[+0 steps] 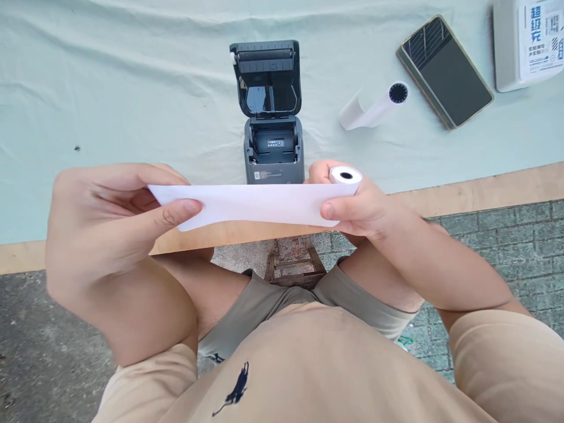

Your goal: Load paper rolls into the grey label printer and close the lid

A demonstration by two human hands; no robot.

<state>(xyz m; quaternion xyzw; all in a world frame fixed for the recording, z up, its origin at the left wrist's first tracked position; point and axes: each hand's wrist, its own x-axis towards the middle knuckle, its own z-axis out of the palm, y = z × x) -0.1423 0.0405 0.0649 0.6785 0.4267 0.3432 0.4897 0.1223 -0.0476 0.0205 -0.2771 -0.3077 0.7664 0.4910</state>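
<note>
A roll of white paper (264, 202) is stretched out between my two hands, above the table's front edge. My left hand (118, 217) pinches the loose end of the strip between thumb and fingers. Around the rolled part, at the strip's other end, my right hand (348, 202) is closed, its thumb pressed on the paper. Just beyond the strip stands a small dark printer (273, 141) with its lid (268, 76) raised. Its paper compartment shows a white label inside; the strip hides the printer's near part.
Right of the printer lies a second paper roll (374, 108) with a black core, partly unrolled. A phone (447, 70) and a grey-white box (511, 47) with printed text are at the far right. A pale green cloth (132, 88) covers the wooden-edged table.
</note>
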